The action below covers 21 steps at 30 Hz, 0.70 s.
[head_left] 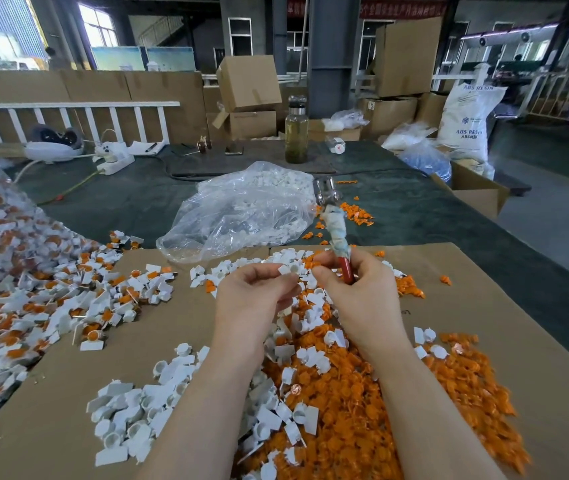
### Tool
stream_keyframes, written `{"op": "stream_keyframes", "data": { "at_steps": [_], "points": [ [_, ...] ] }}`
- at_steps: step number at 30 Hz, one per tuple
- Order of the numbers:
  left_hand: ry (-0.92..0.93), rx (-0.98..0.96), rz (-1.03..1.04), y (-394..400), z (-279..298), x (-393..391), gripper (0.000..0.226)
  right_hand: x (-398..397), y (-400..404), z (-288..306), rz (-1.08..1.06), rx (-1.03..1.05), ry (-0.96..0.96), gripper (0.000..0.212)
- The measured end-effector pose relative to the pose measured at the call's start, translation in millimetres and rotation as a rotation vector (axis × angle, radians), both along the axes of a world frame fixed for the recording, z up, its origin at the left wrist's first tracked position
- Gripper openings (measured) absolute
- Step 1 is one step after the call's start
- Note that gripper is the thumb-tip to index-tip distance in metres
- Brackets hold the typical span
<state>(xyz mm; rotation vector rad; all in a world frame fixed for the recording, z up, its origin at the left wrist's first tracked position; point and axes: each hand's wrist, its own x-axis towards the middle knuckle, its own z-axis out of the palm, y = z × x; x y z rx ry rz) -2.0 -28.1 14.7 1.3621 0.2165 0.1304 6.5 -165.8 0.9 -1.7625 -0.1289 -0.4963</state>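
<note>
White plastic part is pinched at my left hand fingertips, above the far middle of the cardboard sheet. Left grip is clamped on it, palm turned in, fingers curled. Right hand grip is wrapped round the hand tool. Its glossy red handle is in my fist, and the cloth-taped shaft and shiny forked metal head point past the sheet's far edge. Orange plastic parts are heaped on the sheet under my wrists.

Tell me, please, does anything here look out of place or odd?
The tool in the right hand has ragged white wrapping above its red grip, a makeshift look. Some orange pieces lie off the cardboard on the dark table cover. The left hand's white piece looks sound.
</note>
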Motion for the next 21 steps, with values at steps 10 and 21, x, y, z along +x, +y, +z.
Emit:
{"op": "stream_keyframes", "data": {
  "at_steps": [10, 21],
  "points": [
    [-0.094, 0.117, 0.032, -8.2, 3.1, -2.6, 0.01, -0.4, 7.7, -4.4, -0.131, -0.184, -0.074, 0.017],
    [-0.188, 0.356, 0.08, -11.0, 2.1, -4.2, 0.014, 0.5, 9.1, -5.0, -0.173, -0.201, -0.071, 0.01]
  ]
}}
